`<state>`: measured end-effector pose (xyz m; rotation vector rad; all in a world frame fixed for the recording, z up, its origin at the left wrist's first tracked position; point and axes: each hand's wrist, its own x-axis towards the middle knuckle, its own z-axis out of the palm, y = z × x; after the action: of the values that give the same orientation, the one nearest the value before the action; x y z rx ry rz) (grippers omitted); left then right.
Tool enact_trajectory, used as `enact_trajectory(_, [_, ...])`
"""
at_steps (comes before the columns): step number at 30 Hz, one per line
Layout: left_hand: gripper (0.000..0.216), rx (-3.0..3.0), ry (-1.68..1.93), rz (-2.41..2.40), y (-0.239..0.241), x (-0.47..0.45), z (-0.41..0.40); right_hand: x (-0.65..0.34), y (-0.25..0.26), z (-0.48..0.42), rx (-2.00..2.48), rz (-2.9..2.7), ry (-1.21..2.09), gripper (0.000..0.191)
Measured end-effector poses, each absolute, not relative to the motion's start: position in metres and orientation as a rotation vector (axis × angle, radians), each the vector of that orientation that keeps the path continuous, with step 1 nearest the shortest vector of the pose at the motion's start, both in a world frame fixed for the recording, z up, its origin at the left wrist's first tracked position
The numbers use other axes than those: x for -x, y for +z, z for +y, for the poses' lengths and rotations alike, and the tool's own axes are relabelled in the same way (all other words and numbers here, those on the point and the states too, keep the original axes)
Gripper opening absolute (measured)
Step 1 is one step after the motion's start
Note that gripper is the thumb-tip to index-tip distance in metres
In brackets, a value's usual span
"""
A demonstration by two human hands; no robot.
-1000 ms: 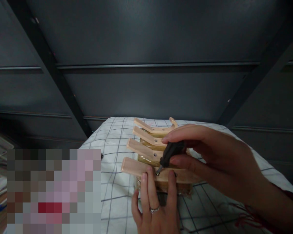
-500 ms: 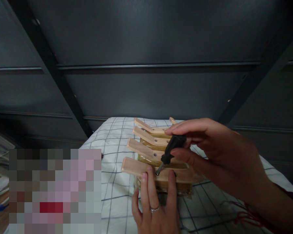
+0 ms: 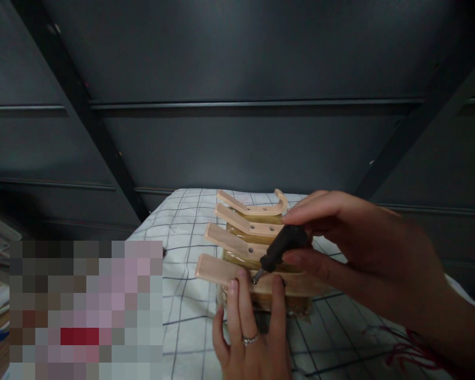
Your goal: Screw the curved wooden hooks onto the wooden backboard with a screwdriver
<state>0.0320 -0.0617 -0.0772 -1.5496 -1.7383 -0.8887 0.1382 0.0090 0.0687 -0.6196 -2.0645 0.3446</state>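
Observation:
Several pale wooden hooks lie in a row across a yellowish base wrapped in clear plastic. The nearest wooden hook has my left hand pressing on it, its fingers stretched out and apart around a screw hole. A ring is on one finger. Pinched in my right hand is a screwdriver with a black handle. It leans to the right, its tip at a screw in that hook, between my left fingers. The hook's right end is partly hidden under my right hand.
Beneath everything is a white checked cloth. A dark panelled wall rises right behind it. Red threads hang below my right wrist. The lower left is blurred out, with clutter beyond it.
My right hand has shifted slightly right, and the screwdriver handle leans over further that way. Its tip stays at the screw. My left hand keeps its place on the hook.

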Motion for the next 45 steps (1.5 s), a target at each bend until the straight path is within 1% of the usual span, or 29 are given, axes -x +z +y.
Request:
enact_trajectory(3, [0.064, 1.550, -0.882, -1.734, -0.077, -0.032, -0.061, -0.137, 0.064, 0.009, 0.607, -2.009, 0.463, 0.020])
enact_trajectory(6, [0.063, 1.556, -0.893, -1.740, -0.077, -0.032, -0.062, -0.137, 0.064, 0.010, 0.610, -2.029, 0.453, 0.024])
enact_trajectory(10, [0.061, 1.563, -0.867, -1.725, -0.076, -0.031, -0.062, -0.139, 0.071, 0.009, 0.617, -2.134, 0.306, 0.015])
enact_trajectory(14, [0.061, 1.570, -0.851, -1.723, -0.076, -0.030, -0.062, -0.139, 0.075, 0.009, 0.586, -2.177, 0.208, 0.019])
enact_trajectory(19, [0.063, 1.574, -0.865, -1.704, -0.076, -0.030, -0.062, -0.139, 0.070, 0.009, 0.625, -2.112, 0.252, 0.012])
enact_trajectory(24, [0.063, 1.566, -0.869, -1.723, -0.077, -0.031, -0.062, -0.137, 0.064, 0.010, 0.639, -2.023, 0.372, 0.017])
enact_trajectory(27, [0.063, 1.559, -0.877, -1.735, -0.076, -0.032, -0.062, -0.136, 0.066, 0.011, 0.571, -2.108, 0.332, 0.018])
enact_trajectory(32, [0.064, 1.552, -0.882, -1.742, -0.075, -0.033, -0.062, -0.136, 0.071, 0.010, 0.504, -2.230, 0.256, 0.029])
enact_trajectory(37, [0.061, 1.575, -0.885, -1.746, -0.076, -0.033, -0.062, -0.133, 0.069, 0.009, 0.559, -2.195, 0.244, 0.020])
enact_trajectory(45, [0.066, 1.579, -0.916, -1.767, -0.078, -0.034, -0.063, -0.132, 0.059, 0.011, 0.590, -2.054, 0.362, 0.021])
